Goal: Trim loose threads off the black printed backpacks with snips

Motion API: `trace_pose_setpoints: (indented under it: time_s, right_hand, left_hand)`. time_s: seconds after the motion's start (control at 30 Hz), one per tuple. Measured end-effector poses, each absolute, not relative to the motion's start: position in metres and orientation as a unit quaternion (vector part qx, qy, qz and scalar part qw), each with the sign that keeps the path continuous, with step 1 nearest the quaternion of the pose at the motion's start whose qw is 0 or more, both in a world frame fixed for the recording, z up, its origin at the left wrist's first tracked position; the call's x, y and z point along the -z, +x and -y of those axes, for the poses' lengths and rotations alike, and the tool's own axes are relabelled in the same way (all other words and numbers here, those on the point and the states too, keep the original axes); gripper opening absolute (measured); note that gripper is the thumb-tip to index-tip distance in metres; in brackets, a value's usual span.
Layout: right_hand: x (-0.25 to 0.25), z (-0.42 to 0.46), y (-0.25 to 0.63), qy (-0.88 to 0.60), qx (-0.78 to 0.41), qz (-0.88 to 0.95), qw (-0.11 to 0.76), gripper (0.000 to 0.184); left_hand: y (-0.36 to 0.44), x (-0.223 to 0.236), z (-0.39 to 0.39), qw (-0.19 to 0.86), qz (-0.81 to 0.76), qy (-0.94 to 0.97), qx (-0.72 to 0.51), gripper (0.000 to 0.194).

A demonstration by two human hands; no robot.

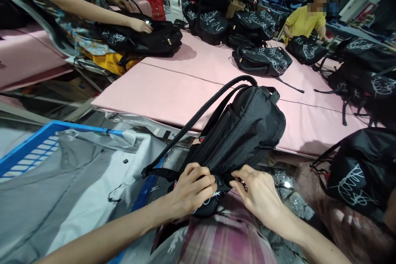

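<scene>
Bag (247,128) was pinched at near end by fingers (206,182) of left hand (194,187) and right hand (258,187); handling was judged unfinished, amount remaining could not be told

Worktop (148,99): ahead of the hands (194,187)
Backpack (238,136): at the hands, extending forward from them
Crate (80,127): left of the hands
Neighbouring bag (359,173): right of the hands
Bag pile (368,72): on the worktop, ahead-right
</scene>
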State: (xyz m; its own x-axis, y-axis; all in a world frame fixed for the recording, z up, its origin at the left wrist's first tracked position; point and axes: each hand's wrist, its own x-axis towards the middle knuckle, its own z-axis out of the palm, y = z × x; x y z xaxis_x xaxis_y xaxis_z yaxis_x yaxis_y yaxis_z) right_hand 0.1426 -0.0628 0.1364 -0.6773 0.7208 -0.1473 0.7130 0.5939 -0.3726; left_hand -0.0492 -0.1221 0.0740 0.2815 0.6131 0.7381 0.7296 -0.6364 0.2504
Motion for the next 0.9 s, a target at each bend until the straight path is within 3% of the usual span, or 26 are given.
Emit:
trace_pose_setpoints:
  time_s: [0.3, 0.53, 0.73, 0.9]
  right_hand:
    - [-0.141, 0.064, 0.129, -0.413, -0.220, 0.884, -0.012, 0.020]
    - [-0.145, 0.062, 0.127, -0.417, -0.270, 0.868, -0.007, 0.020]
    - [-0.142, 0.065, 0.127, -0.421, -0.239, 0.875, -0.013, 0.021]
    - [-0.148, 0.059, 0.125, -0.374, -0.312, 0.871, 0.068, 0.021]
  left_hand:
    - [-0.054, -0.062, 0.127, 0.063, 0.426, -0.792, 0.432, 0.011]
    - [-0.058, -0.063, 0.127, 0.059, 0.425, -0.796, 0.427, 0.014]
    - [-0.054, -0.063, 0.129, 0.060, 0.429, -0.791, 0.432, 0.015]
    - [-0.063, -0.076, 0.117, 0.069, 0.452, -0.769, 0.446, 0.018]
